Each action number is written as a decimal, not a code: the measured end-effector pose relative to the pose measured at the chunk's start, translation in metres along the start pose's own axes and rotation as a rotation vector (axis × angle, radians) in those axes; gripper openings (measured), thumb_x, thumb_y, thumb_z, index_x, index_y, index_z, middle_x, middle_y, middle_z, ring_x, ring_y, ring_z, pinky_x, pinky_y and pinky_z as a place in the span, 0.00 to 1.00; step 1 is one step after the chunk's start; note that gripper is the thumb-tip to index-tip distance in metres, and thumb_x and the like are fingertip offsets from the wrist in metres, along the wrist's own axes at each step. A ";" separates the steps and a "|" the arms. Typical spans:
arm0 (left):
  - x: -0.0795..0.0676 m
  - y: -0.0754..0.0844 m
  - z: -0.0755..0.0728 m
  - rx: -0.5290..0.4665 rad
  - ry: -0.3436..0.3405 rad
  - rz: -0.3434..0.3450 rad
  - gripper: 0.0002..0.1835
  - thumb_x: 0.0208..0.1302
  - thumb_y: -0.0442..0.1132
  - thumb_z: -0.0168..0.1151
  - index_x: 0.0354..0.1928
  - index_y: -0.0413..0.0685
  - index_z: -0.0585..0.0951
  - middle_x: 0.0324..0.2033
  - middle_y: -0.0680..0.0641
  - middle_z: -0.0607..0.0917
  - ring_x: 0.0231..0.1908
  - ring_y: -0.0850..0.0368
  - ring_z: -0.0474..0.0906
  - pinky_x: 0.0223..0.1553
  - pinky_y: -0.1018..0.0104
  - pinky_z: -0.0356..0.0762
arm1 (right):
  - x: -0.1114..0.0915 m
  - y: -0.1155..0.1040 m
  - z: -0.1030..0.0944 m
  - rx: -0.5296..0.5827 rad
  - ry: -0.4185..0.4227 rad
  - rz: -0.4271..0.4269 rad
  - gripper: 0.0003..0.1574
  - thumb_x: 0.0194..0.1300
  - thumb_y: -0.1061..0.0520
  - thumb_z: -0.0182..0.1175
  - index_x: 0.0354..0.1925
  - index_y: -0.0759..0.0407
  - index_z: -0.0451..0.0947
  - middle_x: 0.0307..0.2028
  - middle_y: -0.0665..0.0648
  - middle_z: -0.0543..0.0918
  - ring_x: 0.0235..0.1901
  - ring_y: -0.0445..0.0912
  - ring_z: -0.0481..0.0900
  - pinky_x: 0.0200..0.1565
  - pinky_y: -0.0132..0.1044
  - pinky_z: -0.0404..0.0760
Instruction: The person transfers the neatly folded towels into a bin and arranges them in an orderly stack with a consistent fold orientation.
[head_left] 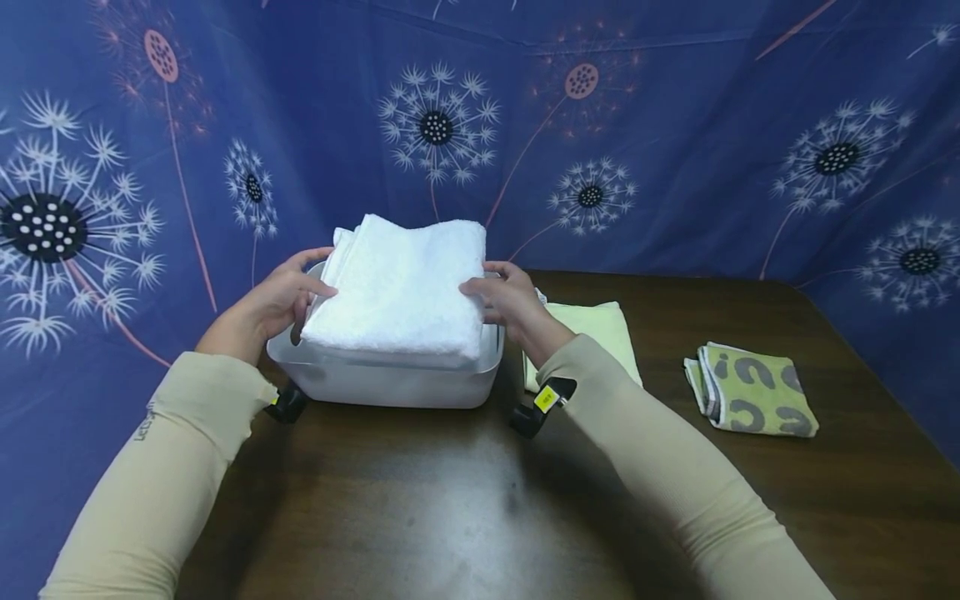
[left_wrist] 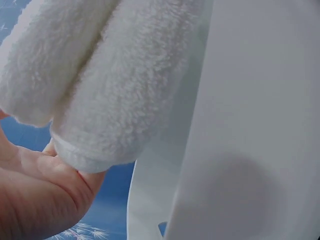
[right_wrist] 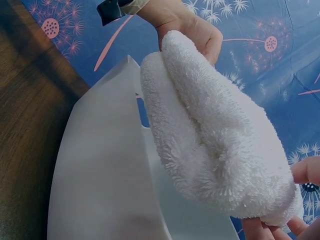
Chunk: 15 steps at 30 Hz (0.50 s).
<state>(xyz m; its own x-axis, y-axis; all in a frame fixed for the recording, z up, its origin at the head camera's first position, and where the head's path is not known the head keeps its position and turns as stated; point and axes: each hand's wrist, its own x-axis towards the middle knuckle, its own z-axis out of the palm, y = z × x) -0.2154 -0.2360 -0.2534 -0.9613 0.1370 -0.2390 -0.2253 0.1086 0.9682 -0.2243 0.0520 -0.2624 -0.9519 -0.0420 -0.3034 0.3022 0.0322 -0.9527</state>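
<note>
A folded white towel (head_left: 405, 287), thick and fluffy, is held between both hands over a white plastic bin (head_left: 390, 385). My left hand (head_left: 273, 300) grips its left edge, thumb on top and fingers beneath. On the opposite edge, my right hand (head_left: 517, 304) pinches the towel with the thumb above. In the left wrist view the towel's folded layers (left_wrist: 125, 95) hang beside the bin wall (left_wrist: 250, 100). The right wrist view shows the towel (right_wrist: 215, 135) tilted above the bin's opening, with fingers (right_wrist: 257, 230) under its near end.
A pale yellow folded cloth (head_left: 600, 329) lies right of the bin, partly behind my right forearm. Farther right is a folded green-and-grey patterned towel (head_left: 757, 392). All stand on a dark wooden table (head_left: 450, 500). A blue dandelion-print curtain (head_left: 322, 125) hangs behind.
</note>
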 end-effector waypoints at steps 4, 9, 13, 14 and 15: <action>0.002 -0.002 0.000 0.028 -0.008 -0.016 0.42 0.60 0.23 0.49 0.73 0.50 0.44 0.67 0.36 0.49 0.24 0.63 0.77 0.29 0.70 0.77 | 0.001 0.003 0.001 -0.012 0.012 0.021 0.38 0.54 0.60 0.65 0.62 0.53 0.65 0.52 0.61 0.71 0.48 0.53 0.74 0.38 0.40 0.79; 0.002 -0.005 -0.001 0.059 -0.014 -0.026 0.43 0.60 0.22 0.49 0.73 0.49 0.43 0.65 0.32 0.55 0.27 0.63 0.77 0.32 0.70 0.78 | 0.003 0.007 0.002 -0.016 0.014 0.040 0.39 0.53 0.60 0.66 0.62 0.52 0.65 0.54 0.61 0.70 0.50 0.54 0.73 0.43 0.43 0.79; 0.001 -0.005 -0.001 0.069 -0.018 -0.028 0.43 0.59 0.23 0.49 0.73 0.48 0.42 0.65 0.31 0.55 0.26 0.64 0.77 0.30 0.71 0.77 | 0.004 0.008 0.003 -0.018 0.024 0.049 0.38 0.53 0.60 0.66 0.62 0.52 0.66 0.55 0.60 0.70 0.50 0.54 0.73 0.44 0.43 0.79; 0.001 -0.005 -0.001 0.068 -0.020 -0.028 0.43 0.59 0.22 0.49 0.73 0.48 0.42 0.65 0.31 0.55 0.25 0.64 0.76 0.29 0.72 0.76 | 0.004 0.008 0.003 -0.018 0.027 0.052 0.38 0.52 0.61 0.66 0.62 0.52 0.66 0.55 0.60 0.70 0.50 0.54 0.73 0.44 0.43 0.79; 0.000 -0.005 -0.001 0.067 -0.022 -0.029 0.43 0.60 0.22 0.49 0.73 0.48 0.42 0.66 0.31 0.55 0.23 0.65 0.75 0.27 0.72 0.75 | 0.004 0.008 0.003 -0.017 0.028 0.053 0.38 0.52 0.61 0.66 0.62 0.52 0.66 0.55 0.60 0.70 0.50 0.54 0.73 0.43 0.43 0.79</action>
<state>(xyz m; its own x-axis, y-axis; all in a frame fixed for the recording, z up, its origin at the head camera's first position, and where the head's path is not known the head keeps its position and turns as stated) -0.2147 -0.2371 -0.2580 -0.9507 0.1548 -0.2688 -0.2407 0.1786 0.9540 -0.2258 0.0488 -0.2711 -0.9356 -0.0117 -0.3528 0.3518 0.0505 -0.9347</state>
